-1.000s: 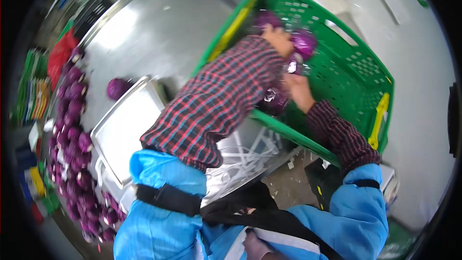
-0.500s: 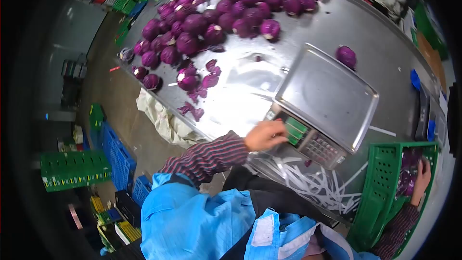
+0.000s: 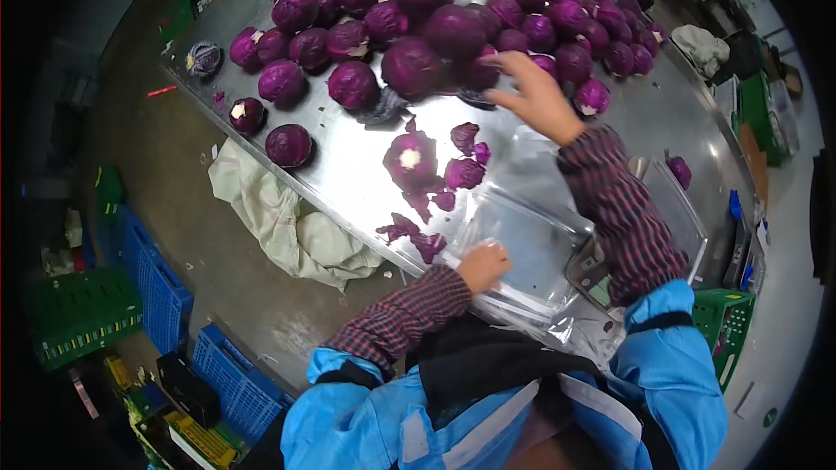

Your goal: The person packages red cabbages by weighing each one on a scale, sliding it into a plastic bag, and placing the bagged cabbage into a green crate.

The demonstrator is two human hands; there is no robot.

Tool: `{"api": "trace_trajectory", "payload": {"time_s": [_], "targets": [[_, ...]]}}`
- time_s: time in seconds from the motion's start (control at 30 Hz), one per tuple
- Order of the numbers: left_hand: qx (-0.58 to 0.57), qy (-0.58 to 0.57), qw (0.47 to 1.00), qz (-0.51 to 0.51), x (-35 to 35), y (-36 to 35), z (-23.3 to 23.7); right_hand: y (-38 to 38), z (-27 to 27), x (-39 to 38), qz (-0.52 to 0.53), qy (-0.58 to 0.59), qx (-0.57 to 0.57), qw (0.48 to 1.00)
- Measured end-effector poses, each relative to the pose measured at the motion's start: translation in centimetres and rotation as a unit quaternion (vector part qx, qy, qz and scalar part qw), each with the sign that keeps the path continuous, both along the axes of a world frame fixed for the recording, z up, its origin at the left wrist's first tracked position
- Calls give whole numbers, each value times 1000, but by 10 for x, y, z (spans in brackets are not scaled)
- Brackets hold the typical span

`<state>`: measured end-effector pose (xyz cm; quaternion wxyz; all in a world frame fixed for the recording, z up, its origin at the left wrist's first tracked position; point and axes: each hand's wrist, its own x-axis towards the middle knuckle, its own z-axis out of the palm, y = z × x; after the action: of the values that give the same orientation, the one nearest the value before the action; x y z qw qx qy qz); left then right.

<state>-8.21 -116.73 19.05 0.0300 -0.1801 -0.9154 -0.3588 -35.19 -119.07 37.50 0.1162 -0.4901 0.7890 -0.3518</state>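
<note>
Many purple cabbages (image 3: 351, 85) are piled on the metal table (image 3: 348, 176). My right hand (image 3: 538, 100) reaches over the near edge of the pile, beside one cabbage, its thumb and fingers apart. Close to the table's front edge, my left hand (image 3: 485, 266) has its fingers curled at a clear plastic sheet or bag (image 3: 522, 244); exactly what it pinches is too small to tell. Loose purple leaves (image 3: 464, 172) and a cabbage with a pale cut stem (image 3: 411, 161) lie between my hands and the pile. My right sleeve partly covers the scale (image 3: 595, 277).
A single cabbage (image 3: 678, 171) sits beyond the scale. At the right stands a green crate (image 3: 724, 322). A pale sack (image 3: 261, 209) hangs at the table's left edge, with blue crates (image 3: 235, 379) on the floor below.
My right hand has left the green crate and is now at the cabbage pile. My left hand has moved away from the scale's display to the plastic. The view has shifted left.
</note>
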Motion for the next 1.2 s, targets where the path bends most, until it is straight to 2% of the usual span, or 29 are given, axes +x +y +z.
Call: {"api": "trace_trajectory", "payload": {"time_s": [0.07,0.13,0.2,0.23,0.27,0.33,0.4,0.43,0.47,0.53,0.57,0.63,0.8,0.87,0.9,0.93,1.0,1.03,1.07,1.1,1.13,1.17,1.2], "targets": [[39,21,999,14,0,2,-16,-73,-39,6,72,231,-16,970],[62,32,997,27,0,4,-22,-131,-57,13,86,359,60,928],[97,8,994,48,5,7,-28,-171,-68,4,32,400,172,900],[105,2,993,49,8,8,-30,-185,-80,-7,13,385,231,893],[116,-3,991,72,8,8,-28,-187,-86,-4,-5,391,254,885],[137,-12,986,92,11,6,-24,-174,-98,10,-8,393,176,903],[131,-3,989,70,7,2,-24,-142,-104,29,26,324,47,944],[135,-1,988,71,6,1,-22,-124,-108,43,26,259,22,965],[146,-6,986,76,6,0,-20,-109,-108,59,22,263,-5,964],[157,-16,985,73,6,-1,-23,-91,-125,71,-47,196,-67,977],[152,-24,986,67,4,1,-25,-87,-124,77,-56,193,-64,978],[130,-41,989,48,6,2,-27,-85,-121,86,-193,45,-50,979],[142,-51,988,42,6,-2,-24,-78,-133,69,-247,-27,-84,965],[147,-39,987,50,6,-2,-23,-72,-137,53,-253,-147,-102,951],[143,-60,987,36,5,-3,-23,-71,-138,49,-257,-250,-170,918],[138,-80,987,23,4,-4,-23,-64,-138,50,-249,-392,-244,851],[144,-79,986,-3,3,-7,-24,-54,-143,55,-285,-520,-333,734],[95,-35,995,-16,3,-9,-26,-41,-143,54,-298,-516,-334,731],[47,8,998,-33,5,-11,-29,-25,-145,53,-252,-601,-381,656],[56,2,997,-52,6,-13,-22,-5,-145,56,-203,-674,-425,569],[86,-65,994,-10,2,-19,-6,17,-126,59,-216,-664,-429,573],[110,-130,985,34,-2,-25,8,46,-112,58,-241,-618,-428,614],[113,-133,984,20,-6,-30,19,77,-97,55,-262,-569,-424,654]]}}
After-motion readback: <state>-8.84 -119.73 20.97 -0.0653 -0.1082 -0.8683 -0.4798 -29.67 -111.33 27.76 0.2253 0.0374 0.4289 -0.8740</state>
